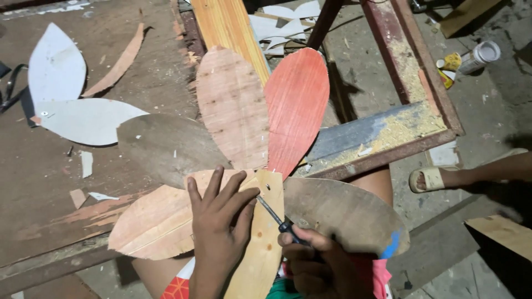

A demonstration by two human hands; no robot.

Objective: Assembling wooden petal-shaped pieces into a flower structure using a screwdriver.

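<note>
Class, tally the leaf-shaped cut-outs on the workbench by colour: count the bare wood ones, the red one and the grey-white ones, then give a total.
Bare wood leaf shapes: 4
Red leaf shape: 1
Grey-white leaf shapes: 2
Total: 7
The left hand presses on the fanned wood pieces; the right hand grips a screwdriver.

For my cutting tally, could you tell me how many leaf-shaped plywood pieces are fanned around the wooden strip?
5: grey one at left, pale one and red one on top, tan one under the left hand, brown one at right. More may be hidden.
</note>
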